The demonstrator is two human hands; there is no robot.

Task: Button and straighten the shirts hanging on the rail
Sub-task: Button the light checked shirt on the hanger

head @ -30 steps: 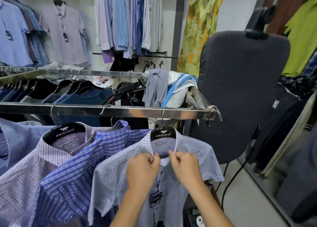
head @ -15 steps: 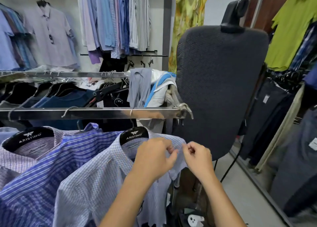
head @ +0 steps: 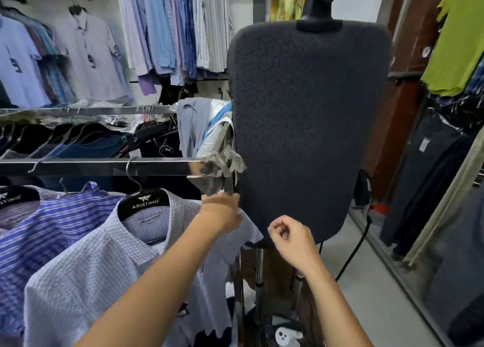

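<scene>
Left hand [head: 222, 213] lies on the far shoulder of the checked shirt [head: 86, 276], hanging at the end of the rail [head: 104, 166]; grip hidden, can't tell. Right hand [head: 290, 238] hovers nearby, grip curled together, empty.

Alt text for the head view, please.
A person's left hand rests on the far shoulder of a pale blue checked shirt, hung on a black hanger at the end of a chrome rail. The right hand, fingers curled and empty, hovers before a dark padded board.
</scene>
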